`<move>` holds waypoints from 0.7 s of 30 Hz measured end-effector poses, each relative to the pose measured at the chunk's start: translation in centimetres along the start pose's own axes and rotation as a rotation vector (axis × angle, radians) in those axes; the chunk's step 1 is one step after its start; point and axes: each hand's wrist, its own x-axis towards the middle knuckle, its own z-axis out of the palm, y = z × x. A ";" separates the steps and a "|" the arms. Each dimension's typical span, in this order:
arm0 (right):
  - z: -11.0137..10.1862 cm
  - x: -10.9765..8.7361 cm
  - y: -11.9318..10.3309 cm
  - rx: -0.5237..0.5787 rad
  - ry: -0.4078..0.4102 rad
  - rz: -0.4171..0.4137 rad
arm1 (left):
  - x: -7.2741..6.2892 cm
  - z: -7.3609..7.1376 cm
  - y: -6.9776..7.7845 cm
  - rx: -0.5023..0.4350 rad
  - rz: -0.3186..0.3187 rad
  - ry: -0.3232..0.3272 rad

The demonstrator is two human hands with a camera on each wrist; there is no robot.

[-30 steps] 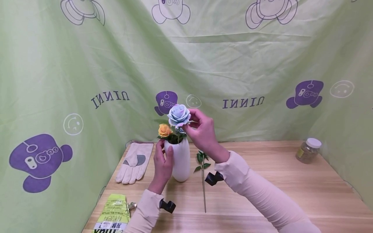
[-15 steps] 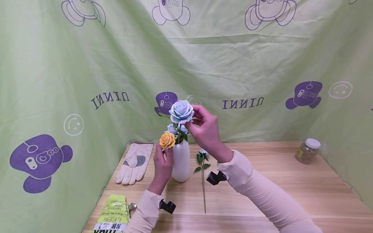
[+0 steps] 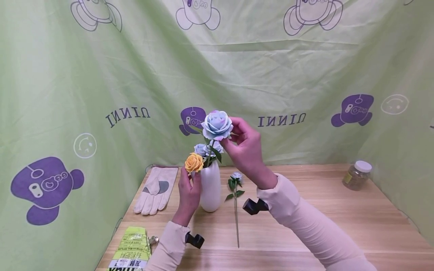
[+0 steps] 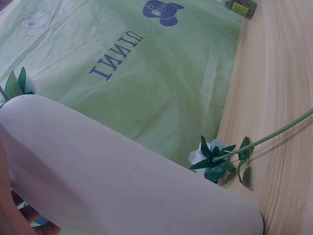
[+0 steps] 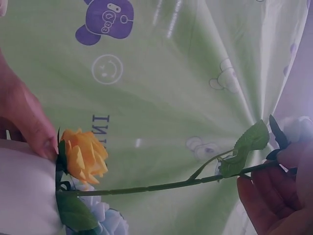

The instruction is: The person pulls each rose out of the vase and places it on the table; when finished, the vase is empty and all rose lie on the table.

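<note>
Rose (image 3: 217,126) in right fingers (image 5: 254,205), higher than before

The long-stemmed blue rose (image 3: 217,126) extends above the upright white vase (image 3: 211,188).

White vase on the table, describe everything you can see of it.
The white vase is tall, smooth and plain, with rounded sides, possibly ceramic. It stands upright on the wooden table. The left hand grips it near the top. A yellow rose and pale blue blooms cluster at its mouth, and the stem of the blue rose pinched in the right hand reaches it.
</note>
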 end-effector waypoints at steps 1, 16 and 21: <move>-0.1 0.0 0.0 0.000 0.001 -0.010 | 0.0 -0.1 0.5 0.000 0.003 -0.001; -0.9 1.2 -1.0 -0.003 0.023 -0.098 | -0.1 -0.5 2.5 -0.008 0.018 -0.001; -1.2 1.6 -1.4 0.019 0.046 -0.101 | -0.1 -0.5 2.4 -0.011 0.015 -0.001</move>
